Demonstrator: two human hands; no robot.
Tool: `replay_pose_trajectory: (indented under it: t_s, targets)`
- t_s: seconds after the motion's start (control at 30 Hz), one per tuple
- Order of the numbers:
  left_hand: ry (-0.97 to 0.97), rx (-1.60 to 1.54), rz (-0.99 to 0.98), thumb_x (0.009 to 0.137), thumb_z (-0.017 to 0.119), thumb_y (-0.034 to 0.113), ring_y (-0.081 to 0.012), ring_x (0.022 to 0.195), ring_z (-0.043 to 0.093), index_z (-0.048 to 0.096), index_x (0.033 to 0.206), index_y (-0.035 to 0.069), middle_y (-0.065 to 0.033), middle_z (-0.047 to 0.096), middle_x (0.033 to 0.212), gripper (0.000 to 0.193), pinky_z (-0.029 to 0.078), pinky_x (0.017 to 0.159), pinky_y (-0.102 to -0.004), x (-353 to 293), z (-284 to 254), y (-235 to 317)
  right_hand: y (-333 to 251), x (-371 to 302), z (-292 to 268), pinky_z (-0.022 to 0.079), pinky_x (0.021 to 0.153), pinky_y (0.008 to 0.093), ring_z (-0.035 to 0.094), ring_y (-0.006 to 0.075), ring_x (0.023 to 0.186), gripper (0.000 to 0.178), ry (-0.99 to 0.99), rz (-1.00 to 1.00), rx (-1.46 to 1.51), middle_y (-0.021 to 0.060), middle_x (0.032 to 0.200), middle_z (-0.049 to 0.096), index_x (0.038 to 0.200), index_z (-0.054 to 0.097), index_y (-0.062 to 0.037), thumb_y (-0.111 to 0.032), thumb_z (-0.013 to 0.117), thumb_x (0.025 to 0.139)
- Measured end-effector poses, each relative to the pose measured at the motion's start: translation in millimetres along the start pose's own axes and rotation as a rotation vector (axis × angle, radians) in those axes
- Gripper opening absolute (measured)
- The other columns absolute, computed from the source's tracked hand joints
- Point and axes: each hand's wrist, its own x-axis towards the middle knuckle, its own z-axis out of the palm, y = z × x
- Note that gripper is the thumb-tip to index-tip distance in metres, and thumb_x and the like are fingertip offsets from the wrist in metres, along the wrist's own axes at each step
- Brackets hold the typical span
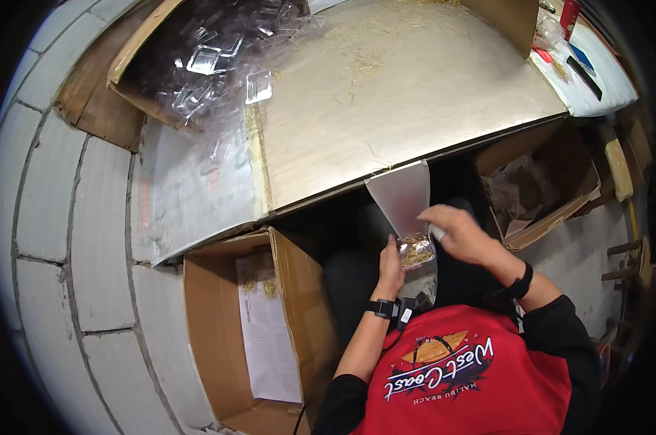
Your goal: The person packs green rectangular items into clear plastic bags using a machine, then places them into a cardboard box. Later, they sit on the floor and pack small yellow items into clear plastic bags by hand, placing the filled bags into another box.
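Observation:
My left hand is closed around the side of a small clear plastic box, held low in front of my lap. A tangle of small gold, wire-like pieces lies in the box; their exact kind is too small to tell. Just above and right of it hovers my right hand, fingers bent and apart, with a white wrap on one finger. Nothing shows in its grasp. Behind both hands, a pale translucent chute slopes from the table edge toward the box, narrowing downward.
A metal-topped table carries scattered gold pieces. At far left, a carton spills clear plastic boxes. Below stand an open carton with paper on the left and another carton on the right. A black bar-shaped object lies far right.

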Motion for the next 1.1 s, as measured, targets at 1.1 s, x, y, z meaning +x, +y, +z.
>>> replay_pose_trajectory:
  t_s: [1.1]
  targets:
    - [0.101, 0.066, 0.036, 0.089, 0.053, 0.013, -0.0178, 0.072, 0.066, 0.056, 0.106, 0.000, -0.0088, 0.063, 0.089, 0.022, 0.055, 0.048, -0.0275, -3, -16, 27, 34, 153, -59, 0.034, 0.104, 0.0375, 0.038, 0.0342, 0.126, 0.048, 0.157, -0.059, -0.184, 0.0186, 0.137, 0.040, 0.129, 0.045, -0.0051, -0.007, 0.051, 0.082]
